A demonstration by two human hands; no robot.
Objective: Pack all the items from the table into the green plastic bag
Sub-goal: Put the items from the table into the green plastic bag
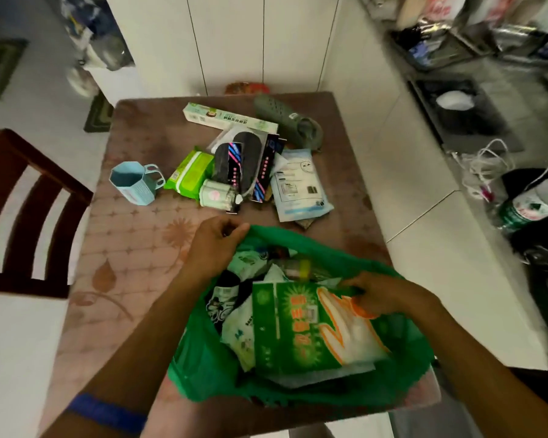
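With the left hand [217, 245] pinching the green plastic bag [203, 365] rim and the right hand [389, 295] fingers gripping the glove packet [314, 330] inside, the overfull bag may spill.

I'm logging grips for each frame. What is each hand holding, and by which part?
Left hand pinches the far rim of the green plastic bag. Right hand grips the bag's right rim, above the green glove packet inside.

Print shows on the green pack [301, 330], long box [231, 119] and white pouch [299, 181]; all blurred, none legible.
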